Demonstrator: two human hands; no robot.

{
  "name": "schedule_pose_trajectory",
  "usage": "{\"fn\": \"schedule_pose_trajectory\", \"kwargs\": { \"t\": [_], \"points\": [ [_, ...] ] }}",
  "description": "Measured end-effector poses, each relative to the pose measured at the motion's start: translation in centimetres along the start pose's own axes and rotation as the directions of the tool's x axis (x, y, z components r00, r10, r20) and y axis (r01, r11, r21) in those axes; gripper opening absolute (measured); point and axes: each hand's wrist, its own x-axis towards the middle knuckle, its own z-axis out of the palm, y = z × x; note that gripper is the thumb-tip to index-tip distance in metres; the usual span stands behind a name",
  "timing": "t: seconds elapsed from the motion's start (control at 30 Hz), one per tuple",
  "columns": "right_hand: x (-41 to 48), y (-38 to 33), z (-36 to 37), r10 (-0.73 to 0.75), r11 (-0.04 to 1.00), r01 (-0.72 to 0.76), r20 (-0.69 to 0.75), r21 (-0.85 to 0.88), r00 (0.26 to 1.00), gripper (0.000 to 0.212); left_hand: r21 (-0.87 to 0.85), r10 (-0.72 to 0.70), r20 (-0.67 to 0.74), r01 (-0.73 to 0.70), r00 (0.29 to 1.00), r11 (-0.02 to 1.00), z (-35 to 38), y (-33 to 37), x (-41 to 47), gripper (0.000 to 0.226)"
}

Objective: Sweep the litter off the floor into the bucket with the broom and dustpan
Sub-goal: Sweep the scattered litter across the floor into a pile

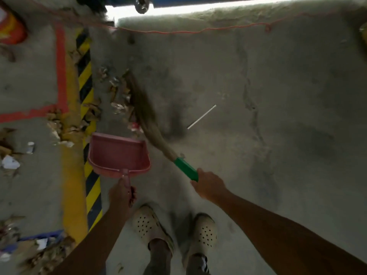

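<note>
My left hand (pixel 120 197) grips the handle of a pink dustpan (pixel 117 153), which rests on the concrete floor with its mouth facing away from me. My right hand (pixel 208 186) holds the green handle of a straw broom (pixel 146 114). The broom's bristles stretch up and left, blurred, against a pile of paper and foil litter (pixel 119 96) just beyond the dustpan. A white straw (pixel 201 117) lies alone on the floor to the right of the broom. No bucket can be clearly made out.
Yellow and black hazard tape (pixel 86 92) and a yellow stripe (pixel 72 175) run down the left. More scraps (pixel 59 124) lie across them and at the far left. A red string (pixel 178 32) crosses the top. My feet in pale clogs (pixel 151 225) stand below.
</note>
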Motion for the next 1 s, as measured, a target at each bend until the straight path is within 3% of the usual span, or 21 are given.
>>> {"fn": "schedule_pose_trajectory", "kwargs": {
  "t": [0.13, 0.23, 0.47, 0.67, 0.73, 0.83, 1.0],
  "points": [
    [-1.3, -2.8, -0.1, -0.092, 0.994, 0.090, -0.032, -0.062, 0.995, 0.037, -0.037, 0.048, -0.084, -0.052, 0.995, 0.998, -2.0, 0.5, -1.4, 0.053],
    [-2.7, -2.7, -1.1, -0.055, 0.998, 0.053, -0.101, -0.023, 0.993, 0.042, -0.088, 0.061, -0.088, -0.069, 0.994, 0.994, -2.0, 1.4, -2.7, 0.050],
    [-4.8, 3.4, -2.9, 0.274, 0.936, -0.191, -0.270, 0.296, 0.923, 0.036, -0.041, 0.105, 0.065, -0.103, 0.992, 0.994, 1.2, 2.7, -4.3, 0.053],
    [-5.0, 7.6, -1.6, 0.561, 0.750, -0.435, -0.132, 0.499, 0.817, 0.040, -0.027, 0.075, 0.130, -0.072, 0.989, 0.997, 3.5, 2.8, -4.6, 0.048],
    [-4.9, 7.3, -0.7, 0.552, 0.736, -0.451, -0.062, 0.504, 0.832, 0.038, -0.028, 0.075, 0.139, -0.072, 0.987, 0.997, 3.5, 2.2, -4.4, 0.049],
    [-4.4, 4.9, 0.5, 0.450, 0.825, -0.394, -0.048, 0.405, 0.892, 0.038, -0.045, 0.075, 0.126, -0.069, 0.989, 0.997, 2.5, 1.3, -4.4, 0.051],
    [-3.8, -1.9, 2.2, 0.256, 0.943, -0.250, -0.001, 0.218, 0.967, 0.036, -0.016, 0.053, -0.021, -0.053, 0.998, 0.998, -0.7, -0.6, -4.5, 0.054]
  ]
}}
